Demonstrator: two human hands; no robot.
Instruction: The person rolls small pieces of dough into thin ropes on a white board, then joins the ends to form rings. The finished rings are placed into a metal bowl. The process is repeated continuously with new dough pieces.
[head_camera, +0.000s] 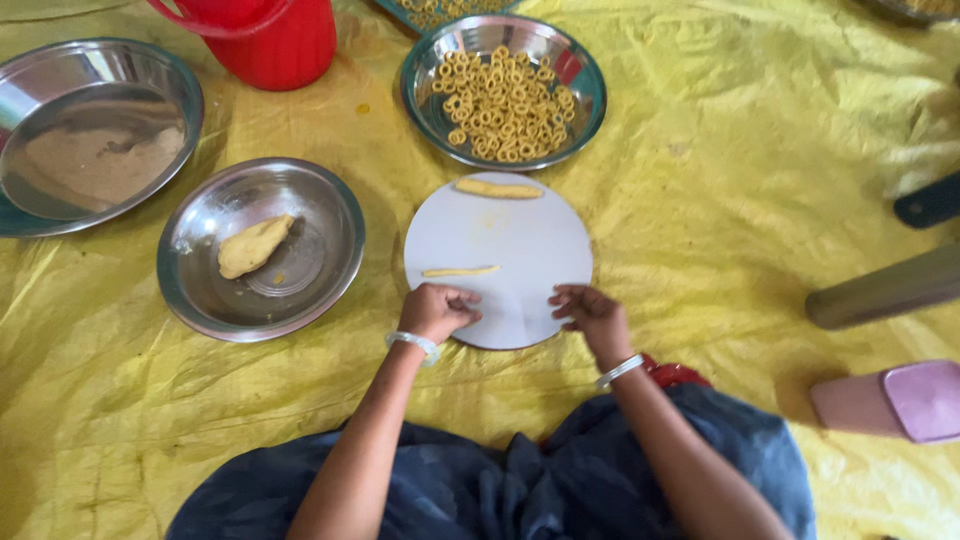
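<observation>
Thin dough strip (460, 271) lies mid-board, just above your left hand (436, 310), fingers curled, empty. Your right hand (590, 312), loosely curled, touches the round white board's (530, 240) near edge. Yellow sheet (720, 180) covers floor.

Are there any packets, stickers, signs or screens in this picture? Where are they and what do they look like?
No, none show here. There are only bare things: steel bowls, a red bucket, a round white board and a yellow sheet.
</observation>
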